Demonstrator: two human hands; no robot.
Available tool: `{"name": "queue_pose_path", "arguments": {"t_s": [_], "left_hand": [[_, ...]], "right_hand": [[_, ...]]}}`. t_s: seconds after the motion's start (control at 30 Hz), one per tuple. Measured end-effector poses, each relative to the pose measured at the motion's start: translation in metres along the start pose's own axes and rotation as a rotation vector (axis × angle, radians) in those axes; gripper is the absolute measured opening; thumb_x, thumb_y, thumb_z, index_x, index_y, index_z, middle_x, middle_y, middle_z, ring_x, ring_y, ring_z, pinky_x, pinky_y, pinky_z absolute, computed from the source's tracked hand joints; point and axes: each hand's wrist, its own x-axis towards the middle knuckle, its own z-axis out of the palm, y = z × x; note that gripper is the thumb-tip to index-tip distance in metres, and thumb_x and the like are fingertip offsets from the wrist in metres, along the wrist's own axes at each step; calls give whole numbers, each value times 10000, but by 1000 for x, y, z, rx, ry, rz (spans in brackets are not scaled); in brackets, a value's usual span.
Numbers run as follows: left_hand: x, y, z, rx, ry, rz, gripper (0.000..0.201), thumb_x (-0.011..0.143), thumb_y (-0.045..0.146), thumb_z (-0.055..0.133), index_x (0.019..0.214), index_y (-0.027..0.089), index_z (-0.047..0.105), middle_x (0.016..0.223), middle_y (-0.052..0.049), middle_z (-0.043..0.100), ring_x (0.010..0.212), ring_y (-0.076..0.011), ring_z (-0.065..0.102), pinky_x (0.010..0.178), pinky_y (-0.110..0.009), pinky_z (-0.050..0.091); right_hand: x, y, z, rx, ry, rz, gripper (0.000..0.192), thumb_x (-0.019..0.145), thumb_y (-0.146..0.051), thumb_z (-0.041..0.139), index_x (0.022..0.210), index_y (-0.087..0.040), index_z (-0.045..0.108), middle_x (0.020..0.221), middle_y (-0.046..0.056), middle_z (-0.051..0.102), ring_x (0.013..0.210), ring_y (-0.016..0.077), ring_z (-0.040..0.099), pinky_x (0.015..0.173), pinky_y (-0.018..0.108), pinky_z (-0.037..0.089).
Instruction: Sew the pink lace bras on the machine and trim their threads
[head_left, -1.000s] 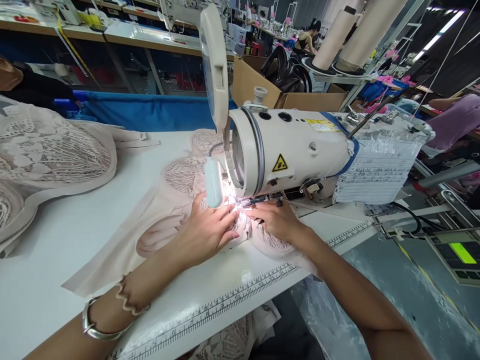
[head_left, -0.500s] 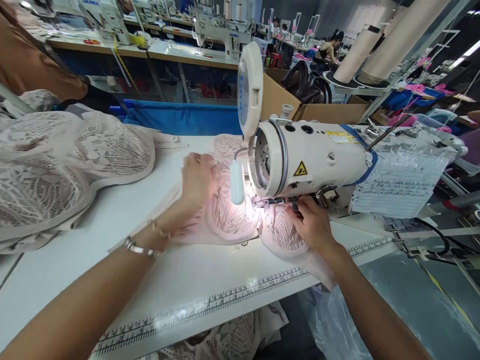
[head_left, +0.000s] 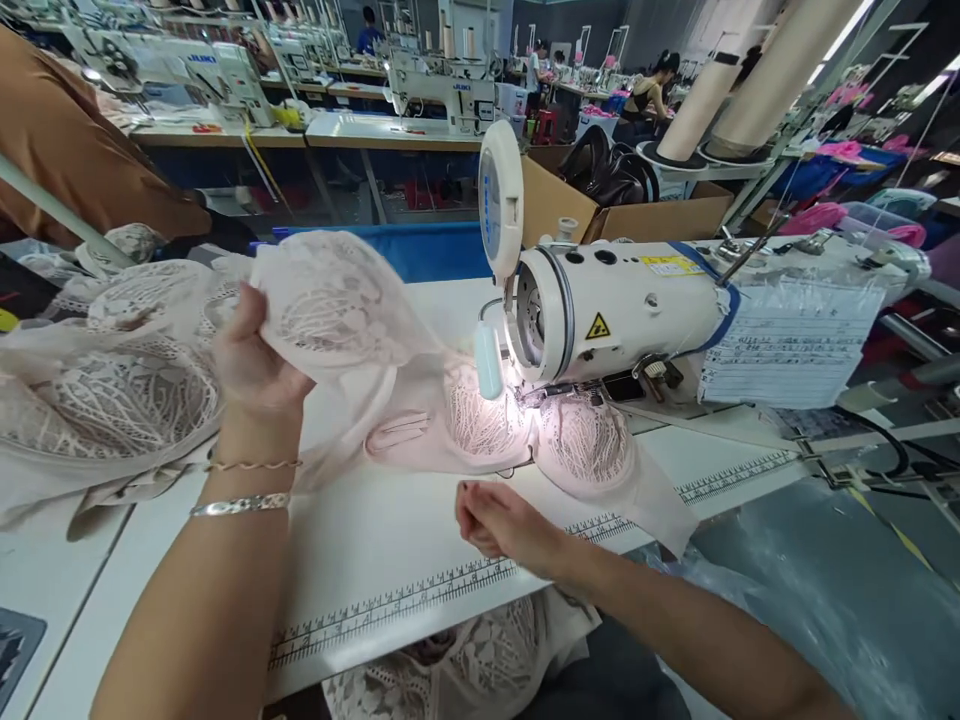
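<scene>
This is a sewing workshop: a sewing machine (head_left: 630,305) stands on a bench (head_left: 360,555) with ruler marks (head_left: 405,600), lacy bras (head_left: 585,455) lie there, and more sewing machines (head_left: 442,92) stand in rows behind.

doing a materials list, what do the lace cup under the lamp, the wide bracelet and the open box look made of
Lace cup: thin textile, mostly matte, with an openwork pattern; the fibre can't be told.
Wide bracelet: probably metal, silver-coloured and polished, judging by its bright glints.
Open box: likely cardboard, dull brown, with stiff flat panels.
</scene>
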Motion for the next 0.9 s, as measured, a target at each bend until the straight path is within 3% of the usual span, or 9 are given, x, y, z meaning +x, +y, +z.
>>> {"name": "queue_pose_path", "arguments": {"t_s": [0.1, 0.17, 0.3, 0.53, 0.7, 0.83, 0.9], "left_hand": [[-9, 14, 2, -52, -45, 62, 470, 957, 546, 543, 1195, 159, 665, 1348, -91, 668, 1455, -313, 382, 1229, -521, 300], [-12, 17, 6, -71, -38, 65, 457, 974, 511, 532, 1248, 164, 646, 1355, -96, 664, 1455, -308, 387, 1232, -524, 291], [-13, 19, 8, -149, -22, 26, 508, 1051, 474, 338, 1294, 130, 621, 1319, -139, 675, 1436, -294, 422, 1218, -546, 308], [-10, 14, -2, -35, -25, 68, 432, 984, 488, 483, 1113, 133, 691, 1233, -108, 723, 1428, -310, 405, 1204, -525, 335], [-11, 17, -3, 49, 9, 66, 438, 993, 508, 432, 1054, 166, 699, 1193, -64, 745, 1412, -298, 430, 1136, -501, 408], [-13, 19, -3, 156, -21, -19, 494, 1052, 494, 290, 1125, 175, 659, 1186, -20, 737, 1442, -258, 400, 1021, -478, 457], [-13, 22, 1, 151, -19, 8, 494, 1036, 520, 328, 1112, 168, 667, 1174, -38, 741, 1436, -276, 405, 1017, -478, 466]], "right_hand": [[45, -16, 10, 408, -73, 116, 553, 1059, -548, 319, 697, -178, 514, 511, -92, 286, 434, 75, 123, 373, 193, 126], [71, -30, 19, 640, -16, 76, 462, 1080, -326, 292, 717, -164, 528, 553, -73, 314, 454, 81, 174, 395, 172, 207], [105, -53, 29, 916, 100, -89, 422, 1064, -225, 272, 712, -171, 499, 580, -78, 240, 473, 95, 156, 395, 151, 238], [120, -72, 23, 940, 254, -204, 446, 1074, -209, 237, 687, -193, 456, 578, -79, 183, 490, 116, 102, 374, 133, 199], [116, -64, 23, 897, 255, -171, 406, 1062, -235, 326, 683, -197, 466, 581, -79, 190, 501, 118, 99, 374, 143, 212], [116, -66, 21, 885, 259, -183, 433, 1067, -230, 300, 675, -187, 480, 577, -78, 203, 500, 117, 103, 377, 140, 220], [118, -70, 19, 872, 286, -216, 432, 1070, -227, 314, 669, -188, 469, 573, -81, 200, 495, 114, 99, 376, 135, 208]]}}
